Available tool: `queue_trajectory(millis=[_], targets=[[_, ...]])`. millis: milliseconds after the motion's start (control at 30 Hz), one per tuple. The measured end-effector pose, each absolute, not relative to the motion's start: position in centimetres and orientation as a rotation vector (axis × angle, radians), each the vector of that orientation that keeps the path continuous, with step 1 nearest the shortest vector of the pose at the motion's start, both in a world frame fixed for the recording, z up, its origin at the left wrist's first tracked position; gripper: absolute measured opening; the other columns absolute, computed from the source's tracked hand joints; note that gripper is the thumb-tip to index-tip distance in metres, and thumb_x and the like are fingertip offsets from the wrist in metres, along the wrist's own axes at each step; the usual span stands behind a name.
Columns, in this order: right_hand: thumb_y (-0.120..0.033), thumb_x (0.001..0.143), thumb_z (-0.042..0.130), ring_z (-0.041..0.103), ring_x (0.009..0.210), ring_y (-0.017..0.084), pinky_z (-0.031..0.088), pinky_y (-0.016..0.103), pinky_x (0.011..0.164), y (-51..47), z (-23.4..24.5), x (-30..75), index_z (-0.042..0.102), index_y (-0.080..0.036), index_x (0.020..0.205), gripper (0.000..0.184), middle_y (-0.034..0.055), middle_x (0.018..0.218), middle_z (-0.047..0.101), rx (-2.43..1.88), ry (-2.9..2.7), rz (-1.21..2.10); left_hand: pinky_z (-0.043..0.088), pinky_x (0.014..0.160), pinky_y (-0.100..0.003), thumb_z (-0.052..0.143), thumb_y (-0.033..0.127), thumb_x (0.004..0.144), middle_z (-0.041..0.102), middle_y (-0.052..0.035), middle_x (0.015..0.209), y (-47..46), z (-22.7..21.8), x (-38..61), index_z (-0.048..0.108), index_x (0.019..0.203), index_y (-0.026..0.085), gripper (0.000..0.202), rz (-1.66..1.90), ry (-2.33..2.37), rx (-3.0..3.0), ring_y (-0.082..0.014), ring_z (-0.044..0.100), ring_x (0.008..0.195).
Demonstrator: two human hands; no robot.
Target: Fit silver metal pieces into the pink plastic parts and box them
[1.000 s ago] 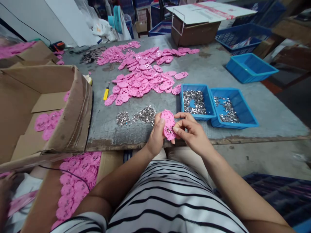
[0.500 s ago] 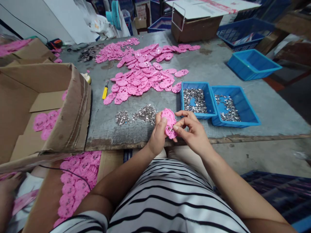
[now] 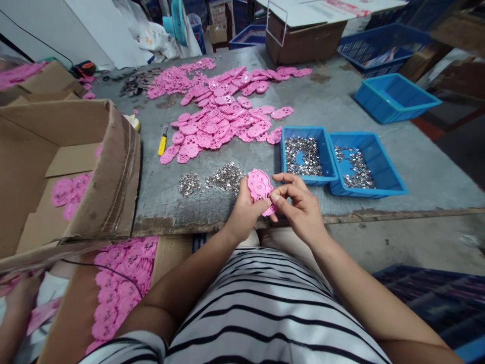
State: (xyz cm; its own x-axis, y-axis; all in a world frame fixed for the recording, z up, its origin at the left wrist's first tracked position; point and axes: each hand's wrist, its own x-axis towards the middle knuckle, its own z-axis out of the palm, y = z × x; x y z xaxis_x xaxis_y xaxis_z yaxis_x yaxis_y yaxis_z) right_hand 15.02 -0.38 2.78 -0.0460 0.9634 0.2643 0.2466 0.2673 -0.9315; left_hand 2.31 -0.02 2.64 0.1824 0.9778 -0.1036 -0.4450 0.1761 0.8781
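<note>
Close to the table's front edge, my left hand (image 3: 242,215) grips a pink plastic piece (image 3: 259,183) with a scalloped rim and small raised pegs. Its thumb lies across the lower part of the piece. My right hand (image 3: 301,210) has thumb and forefinger pinched together at the piece's lower right edge; whatever is between those fingertips is too small to make out. Just beyond the hands lie piles of small shiny metal parts (image 3: 226,177). More metal parts fill a blue bin (image 3: 329,174) and a second blue bin (image 3: 390,191) to the right.
Pink pieces (image 3: 208,126) are heaped mid-table, with a yellow-handled screwdriver (image 3: 162,145) beside them. A cardboard box (image 3: 121,167) stands left, and another blue bin (image 3: 397,108) at right. A large carton (image 3: 303,43) sits behind. Another person's arm (image 3: 18,303) shows lower left.
The pink piece has turned and shifted slightly left in my left hand. My left thumb has slid down across its lower part, covering metal bits seen there before.
</note>
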Motion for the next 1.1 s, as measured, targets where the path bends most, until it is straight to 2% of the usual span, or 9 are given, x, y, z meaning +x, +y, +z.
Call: queue_trajectory(millis=[133, 267, 333, 467, 667, 800, 933, 1100], targets=[[-0.031, 0.080, 0.062, 0.055, 0.105, 0.025, 0.048, 0.039, 0.081, -0.4, 2.8, 15.0, 0.063, -0.020, 0.068, 0.016, 0.0089, 0.106, 0.061, -1.157, -1.478, 0.946, 0.047, 0.042, -0.020, 0.062, 0.013, 0.064, 0.053, 0.0035, 0.079, 0.0, 2.7, 2.3, 0.041, 0.102, 0.022, 0.044, 1.188, 0.852, 0.864, -0.0091, 0.054, 0.056], [-0.035, 0.080, 0.062, 0.058, 0.079, 0.019, 0.049, 0.035, 0.066, -0.4, 2.5, 15.1, 0.062, -0.019, 0.069, 0.020, 0.0083, 0.108, 0.060, -1.161, -1.382, 1.042, 0.047, 0.042, -0.021, 0.060, 0.009, 0.061, 0.056, 0.0047, 0.073, 0.0, 2.9, 2.2, 0.042, 0.100, 0.022, 0.044, 1.167, 0.883, 0.897, -0.0084, 0.054, 0.050], [-0.035, 0.081, 0.062, 0.059, 0.078, 0.018, 0.050, 0.037, 0.070, -0.4, 2.5, 15.1, 0.062, -0.020, 0.069, 0.019, 0.0075, 0.105, 0.061, -1.143, -1.347, 1.020, 0.047, 0.042, -0.022, 0.059, 0.009, 0.061, 0.057, 0.0052, 0.070, -0.1, 3.0, 2.1, 0.041, 0.101, 0.021, 0.045, 1.152, 0.872, 0.914, -0.0086, 0.055, 0.047], [-0.032, 0.081, 0.063, 0.058, 0.100, 0.024, 0.046, 0.042, 0.088, -0.3, 2.6, 15.2, 0.063, -0.021, 0.069, 0.016, 0.0070, 0.098, 0.063, -1.123, -1.356, 0.911, 0.046, 0.041, -0.020, 0.057, 0.011, 0.064, 0.062, 0.0035, 0.071, -0.2, 2.7, 1.8, 0.040, 0.103, 0.021, 0.044, 1.151, 0.822, 0.940, -0.0115, 0.061, 0.050], [-0.036, 0.081, 0.062, 0.059, 0.093, 0.023, 0.046, 0.041, 0.084, 0.6, 2.2, 15.4, 0.062, -0.021, 0.071, 0.018, 0.0071, 0.095, 0.065, -1.149, -1.417, 0.836, 0.045, 0.041, -0.020, 0.058, 0.014, 0.064, 0.066, 0.0005, 0.078, -0.1, 2.3, 1.1, 0.037, 0.104, 0.021, 0.046, 1.130, 0.786, 0.929, -0.0140, 0.065, 0.053], [-0.032, 0.082, 0.061, 0.059, 0.093, 0.022, 0.046, 0.041, 0.086, 0.9, 2.2, 15.6, 0.063, -0.022, 0.076, 0.012, 0.0062, 0.093, 0.065, -1.140, -1.511, 0.714, 0.044, 0.040, -0.021, 0.059, 0.019, 0.066, 0.065, 0.0001, 0.078, -0.1, 2.3, 0.9, 0.038, 0.100, 0.020, 0.040, 1.151, 0.774, 0.854, -0.0144, 0.063, 0.053], [-0.028, 0.082, 0.062, 0.057, 0.101, 0.023, 0.044, 0.043, 0.092, 0.6, 2.5, 15.5, 0.065, -0.023, 0.079, 0.006, 0.0061, 0.103, 0.062, -1.128, -1.686, 0.675, 0.048, 0.046, -0.024, 0.056, 0.035, 0.073, 0.064, -0.0022, 0.082, 0.0, 2.2, 1.1, 0.042, 0.101, 0.021, 0.035, 1.212, 0.779, 0.704, -0.0187, 0.066, 0.070], [-0.026, 0.081, 0.063, 0.052, 0.107, 0.026, 0.042, 0.048, 0.094, 0.2, 2.3, 15.1, 0.066, -0.024, 0.080, 0.004, 0.0069, 0.114, 0.058, -1.133, -1.891, 0.592, 0.052, 0.060, -0.027, 0.058, 0.041, 0.076, 0.062, -0.0016, 0.085, 0.0, 1.6, 1.4, 0.045, 0.108, 0.023, 0.040, 1.264, 0.821, 0.659, -0.0198, 0.064, 0.085]])
